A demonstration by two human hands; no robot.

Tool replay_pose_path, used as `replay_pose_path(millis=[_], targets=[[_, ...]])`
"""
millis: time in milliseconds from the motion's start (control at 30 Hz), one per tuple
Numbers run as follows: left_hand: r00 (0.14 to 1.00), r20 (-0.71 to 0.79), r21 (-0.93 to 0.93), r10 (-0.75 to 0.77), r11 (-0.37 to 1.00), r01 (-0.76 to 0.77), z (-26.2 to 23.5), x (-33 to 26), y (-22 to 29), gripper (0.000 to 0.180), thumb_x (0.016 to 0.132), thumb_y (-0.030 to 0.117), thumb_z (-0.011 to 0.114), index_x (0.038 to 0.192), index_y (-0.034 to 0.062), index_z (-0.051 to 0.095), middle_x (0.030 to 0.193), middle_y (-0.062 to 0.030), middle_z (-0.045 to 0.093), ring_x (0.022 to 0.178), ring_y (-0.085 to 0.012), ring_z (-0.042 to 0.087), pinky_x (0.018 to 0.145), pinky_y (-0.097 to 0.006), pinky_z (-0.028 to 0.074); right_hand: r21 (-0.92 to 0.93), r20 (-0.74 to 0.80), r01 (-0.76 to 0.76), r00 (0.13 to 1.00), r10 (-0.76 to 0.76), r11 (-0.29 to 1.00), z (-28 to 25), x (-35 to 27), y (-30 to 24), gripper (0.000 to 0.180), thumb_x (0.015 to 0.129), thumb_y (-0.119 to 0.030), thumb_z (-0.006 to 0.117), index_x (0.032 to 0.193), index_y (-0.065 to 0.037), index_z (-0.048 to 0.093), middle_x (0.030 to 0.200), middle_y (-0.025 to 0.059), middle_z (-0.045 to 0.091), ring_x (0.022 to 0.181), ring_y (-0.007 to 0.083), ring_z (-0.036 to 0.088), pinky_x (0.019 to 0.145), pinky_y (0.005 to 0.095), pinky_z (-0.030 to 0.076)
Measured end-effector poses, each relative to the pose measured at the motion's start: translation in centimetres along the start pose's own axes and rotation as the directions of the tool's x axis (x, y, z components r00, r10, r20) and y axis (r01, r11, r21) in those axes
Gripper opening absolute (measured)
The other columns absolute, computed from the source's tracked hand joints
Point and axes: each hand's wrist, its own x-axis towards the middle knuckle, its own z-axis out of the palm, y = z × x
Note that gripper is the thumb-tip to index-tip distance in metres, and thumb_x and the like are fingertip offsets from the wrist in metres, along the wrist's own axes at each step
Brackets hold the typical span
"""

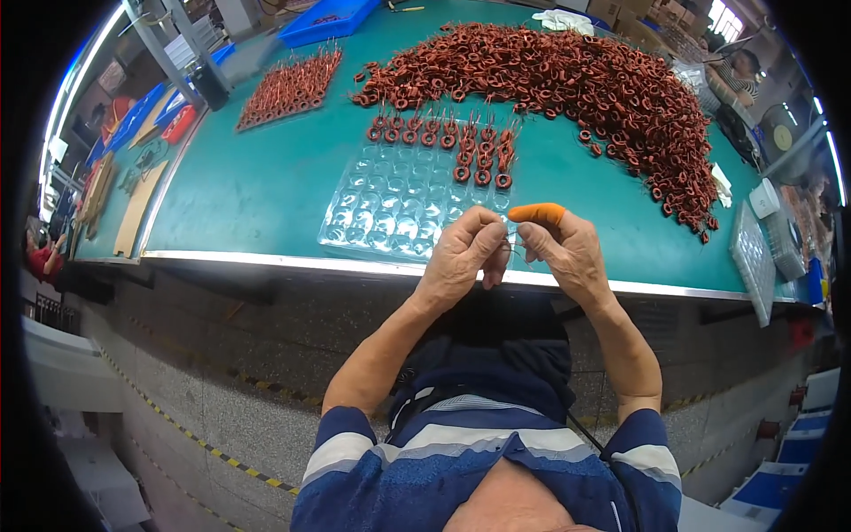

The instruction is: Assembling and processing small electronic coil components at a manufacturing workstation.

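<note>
The left hand (468, 250) and right hand (567, 244) pinch thin wires (521, 254) over the table edge (266, 258); any coil there is hidden. Best steady it left, straighten leads gently right. Beyond: the part-filled tray (353, 218), then the coil pile (550, 73).

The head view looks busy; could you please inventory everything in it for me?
table: one, green, middle
coil heap: one, reddish, table's far right
part-filled tray: one, clear, near edge
filled tray: one, reddish coils, far left
bin: one, blue, far edge
basket: one, red, left bench
cloths: two, white, around the heap
spare tray: at least one, greyish, table's right end
people: several, mixed clothing, background
floor tape: several, yellow-black, floor
thin wires: few, dark, between hands
forearms: two, bare, below
left hand: one, bare, at tray's near edge
right hand: one, orange-covered finger, beside it
</note>
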Motion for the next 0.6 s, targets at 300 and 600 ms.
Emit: replay_pose_path(millis=[300, 600], targets=[[0.996, 0.087, 0.345, -0.025, 0.938, -0.006, 1.1, -1.5, 1.8, 0.034, 0.095, 0.014, 0.056, 0.125, 0.0009, 0.045, 0.078, -0.0027, 0.053, 0.062, -0.0076, 0.05, 0.056, -0.023, 0.044, 0.092, -0.037, -0.008, 0.999, 0.011, 0.996, 0.0, -0.2, 2.4, 0.029, 0.093, -0.026, 0.063, 0.102, 0.002, 0.068, 0.079, 0.0058, 0.064, 0.068, 0.0105, 0.058, 0.062, 0.024, 0.047], [0.991, -0.102, 0.467, 0.082, 0.884, -0.026, 1.0, -0.5, -0.5, 0.019, 0.093, 0.009, 0.056, 0.109, 0.0008, 0.053, 0.075, -0.0082, 0.062, 0.058, -0.0137, 0.057, 0.053, -0.028, 0.045, -0.69, -0.026, 0.526, 0.668, -0.743, 0.497, 0.7, -1.4, 1.0, 0.008, 0.078, 0.001, 0.069, 0.086, 0.002, 0.067, 0.072, 0.0096, 0.057, 0.058, 0.0249, 0.053, 0.053, 0.0333, 0.042]])
